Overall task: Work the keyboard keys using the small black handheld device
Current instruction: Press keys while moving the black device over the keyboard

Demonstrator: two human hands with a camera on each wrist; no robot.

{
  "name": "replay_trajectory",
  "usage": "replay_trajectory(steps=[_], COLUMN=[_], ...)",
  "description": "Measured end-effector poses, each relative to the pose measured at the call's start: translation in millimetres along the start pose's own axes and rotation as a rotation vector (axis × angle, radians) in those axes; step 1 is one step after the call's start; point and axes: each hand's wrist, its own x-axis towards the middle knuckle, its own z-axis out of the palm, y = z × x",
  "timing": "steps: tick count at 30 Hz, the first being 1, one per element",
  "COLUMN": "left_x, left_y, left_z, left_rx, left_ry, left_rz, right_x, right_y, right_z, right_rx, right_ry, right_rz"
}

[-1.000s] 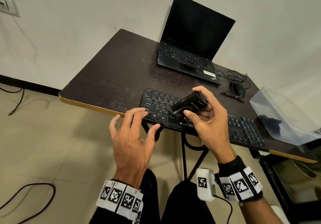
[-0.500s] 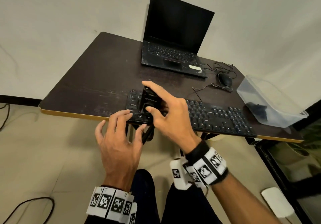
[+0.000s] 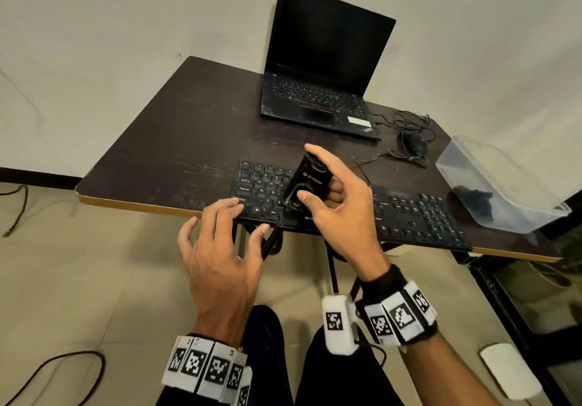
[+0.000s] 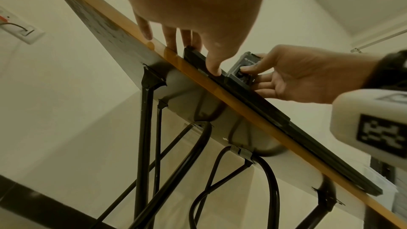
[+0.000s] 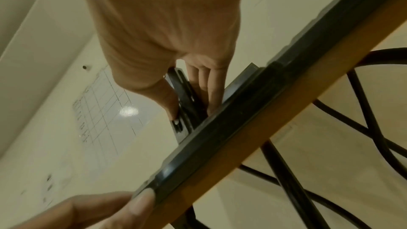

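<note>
At the bench's [image 3: 151, 166] near edge, the right hand [image 3: 340, 213] pinches the small black handheld device [image 3: 307, 183] over the keyboard's [image 3: 409, 216] left keys, the left hand [image 3: 220, 248] spread steadying its corner; most keys apparently remain.

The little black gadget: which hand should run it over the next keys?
The right hand, I'd say. It already grips the gadget, tilted with its lower end on the keyboard. The left hand holds nothing; its fingers rest on the keyboard's near left corner, seemingly steadying it.
</note>
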Motion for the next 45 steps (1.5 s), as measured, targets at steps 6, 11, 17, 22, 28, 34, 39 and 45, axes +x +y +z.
replay_trajectory(steps=[6,11,17,22,28,34,39,45], left_x=[1.0,0.4,0.6,0.8,2.1,1.8,2.3,1.8], left_y=[-2.5,-2.5,-0.2,0.3,1.8,2.0,0.9,-0.2], left_z=[0.6,2.4,1.2,0.1,0.9,-0.2,0.9,1.6], left_rx=[-0.004,-0.011,-0.023,-0.021,-0.028,-0.032,-0.033,-0.044], left_ry=[0.001,-0.009,-0.002,0.003,0.009,0.01,0.008,0.037], left_rz=[-0.002,-0.013,-0.023,-0.026,-0.039,-0.053,-0.06,0.018], right_x=[8.9,6.8,7.1,5.3,10.3,22.0,25.4,20.2], right_y=[5.2,11.9,6.7,-2.1,-4.8,-4.5,-6.5,-8.7], right_z=[-16.9,-45.7,-26.1,1.7,-2.0,6.2,8.3,6.1], right_rx=[0.148,0.056,-0.043,-0.028,-0.037,-0.073,-0.06,-0.065], right_ry=[0.083,0.05,-0.025,-0.081,-0.165,-0.221,-0.277,-0.25], right_rz=[0.117,0.165,0.042,-0.058,-0.07,-0.069,-0.058,-0.068])
